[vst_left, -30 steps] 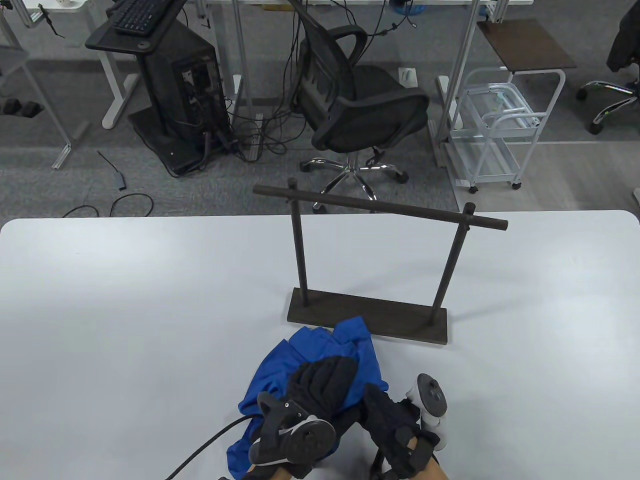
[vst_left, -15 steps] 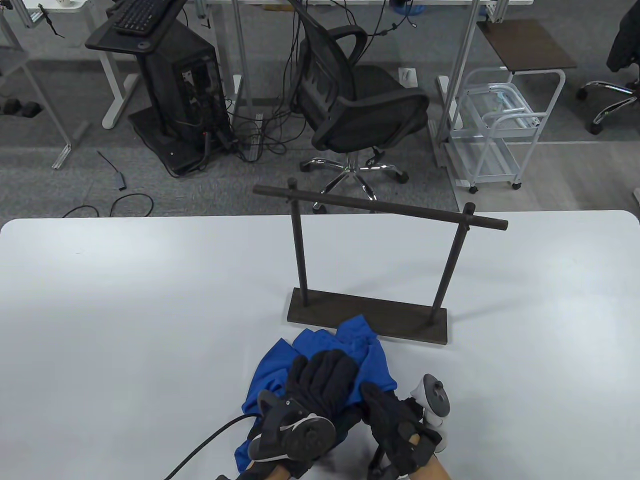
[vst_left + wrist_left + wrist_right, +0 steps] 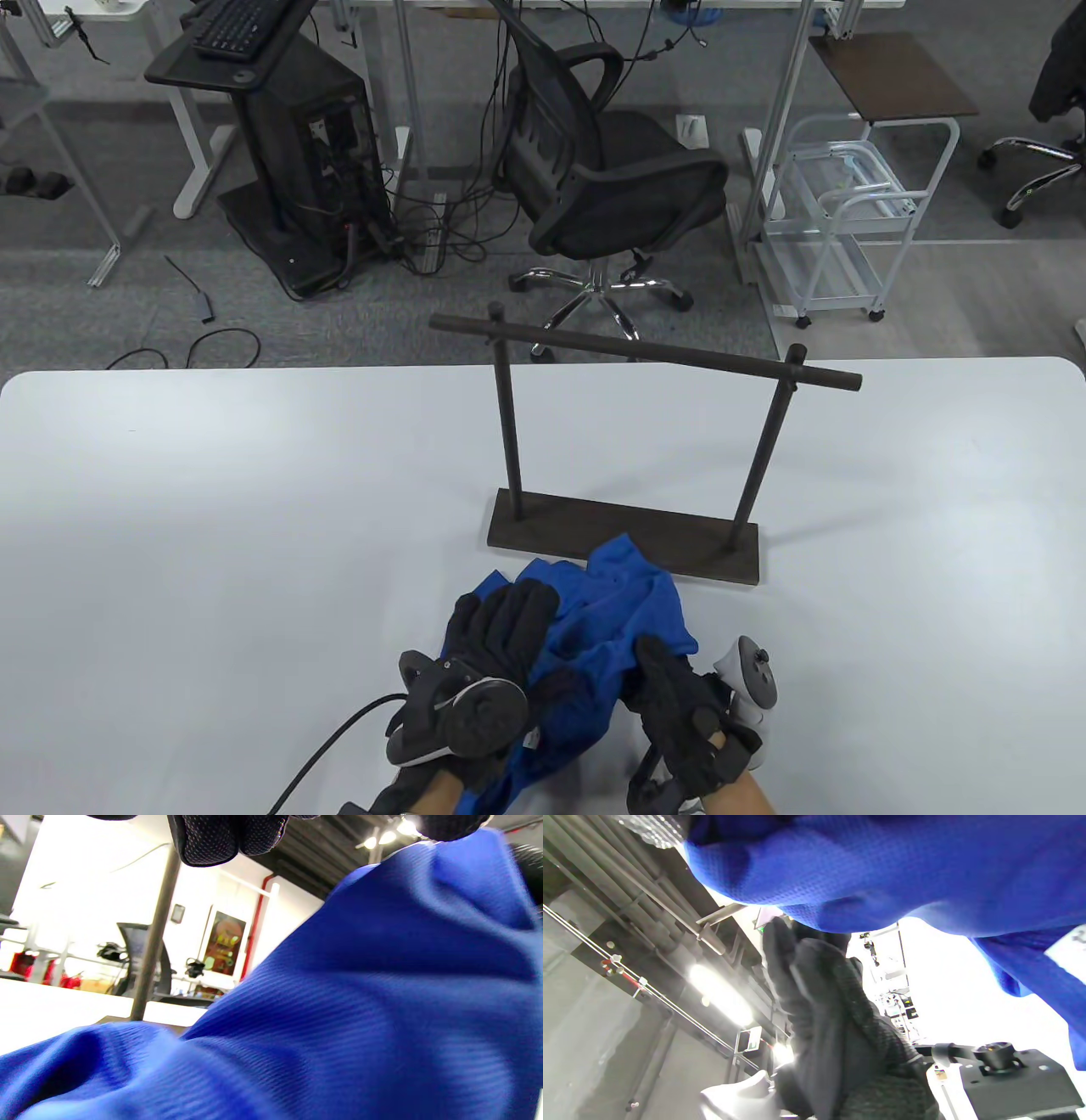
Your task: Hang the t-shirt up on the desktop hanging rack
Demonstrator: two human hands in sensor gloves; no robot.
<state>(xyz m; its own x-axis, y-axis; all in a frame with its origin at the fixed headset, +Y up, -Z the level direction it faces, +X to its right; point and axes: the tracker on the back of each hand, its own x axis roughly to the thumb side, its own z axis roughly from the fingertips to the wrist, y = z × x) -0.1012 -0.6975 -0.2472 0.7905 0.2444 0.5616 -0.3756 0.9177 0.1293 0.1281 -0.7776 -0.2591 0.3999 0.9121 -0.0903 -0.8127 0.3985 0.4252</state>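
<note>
Blue t-shirt (image 3: 607, 632) bunched on table (image 3: 212, 509), touching rack (image 3: 628, 441) base. Left hand (image 3: 492, 641) and right hand (image 3: 674, 709) both grip cloth. Rack bar bare; lifting, draping over bar left.

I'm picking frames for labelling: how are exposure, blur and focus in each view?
Table view: even light, sharp, soft shadows under the rack and hands. Left wrist view: the blue t-shirt fills the frame, close and soft; the window behind is blown out. Right wrist view: strong backlight, white glare, the left hand dim and hazy.
</note>
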